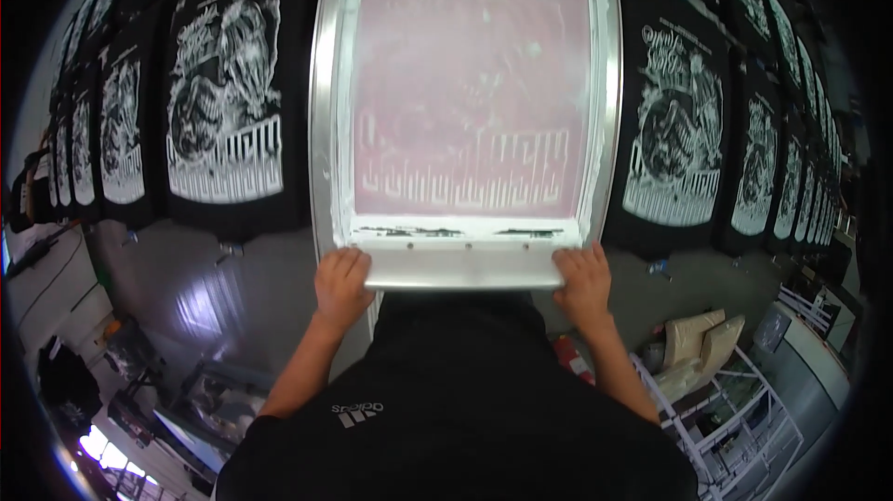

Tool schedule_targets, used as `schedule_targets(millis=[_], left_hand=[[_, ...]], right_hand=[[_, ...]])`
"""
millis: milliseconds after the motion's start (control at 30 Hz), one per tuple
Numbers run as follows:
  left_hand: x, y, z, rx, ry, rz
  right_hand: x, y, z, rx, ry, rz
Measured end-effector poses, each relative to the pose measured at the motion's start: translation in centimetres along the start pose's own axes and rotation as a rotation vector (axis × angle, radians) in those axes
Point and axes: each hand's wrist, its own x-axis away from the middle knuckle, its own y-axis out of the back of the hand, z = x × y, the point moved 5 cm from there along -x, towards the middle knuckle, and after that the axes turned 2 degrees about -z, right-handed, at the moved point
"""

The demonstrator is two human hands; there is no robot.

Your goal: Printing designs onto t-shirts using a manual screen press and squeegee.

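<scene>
A screen-printing frame (324,129) with metal sides lies in front of me. Its pinkish mesh (474,64) shows a pale design in the lower part, and white ink (588,129) is smeared thickly round the mesh's border. Across the near end is a wide metal squeegee (468,267) with bolts along its bar and a streaky white line of ink beyond it. My left hand (342,285) is closed round the squeegee's left end, fingers on top. The right end is gripped the same way by my right hand (584,282). Both thumbs are mostly hidden.
Black shirts with white prints hang or lie in rows, one nearest on the left (223,101) and one on the right (674,120). A white metal rack (735,436) with brown wrapped packages (698,343) stands low on the right. Dark equipment (214,399) is at lower left.
</scene>
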Motion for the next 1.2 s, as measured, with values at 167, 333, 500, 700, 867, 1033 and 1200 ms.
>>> schedule_targets(millis=[167, 333, 500, 700, 867, 1033, 1200], left_hand=[[-15.2, -1.3, 5.8, -0.094, -0.024, -0.061], [-34.4, -1.3, 11.9, -0.215, 0.01, -0.051], [-48.0, 0.3, 15.5, -0.331, 0.06, -0.003], [-45.9, 2.8, 12.0, -0.241, -0.032, 0.021], [-19.2, 5.3, 5.4, -0.116, 0.15, 0.322], [-5.8, 3.3, 0.4, -0.015, 0.075, 0.272], [-5.5, 2.4, 0.5, 0.037, 0.109, 0.228]], right_hand=[[-13.9, 3.8, -3.7, 0.094, 0.094, -0.241], [-31.4, 9.2, -8.7, 0.194, 0.061, -0.258], [-45.3, 14.2, -11.9, 0.293, -0.051, -0.146], [-42.1, 15.7, -11.9, 0.255, 0.141, -0.175], [-15.8, 10.6, -2.9, 0.037, -0.033, 0.04], [-4.0, 4.5, 0.7, -0.097, 0.037, 0.005], [-4.3, 2.7, 0.0, -0.039, -0.015, 0.166]])
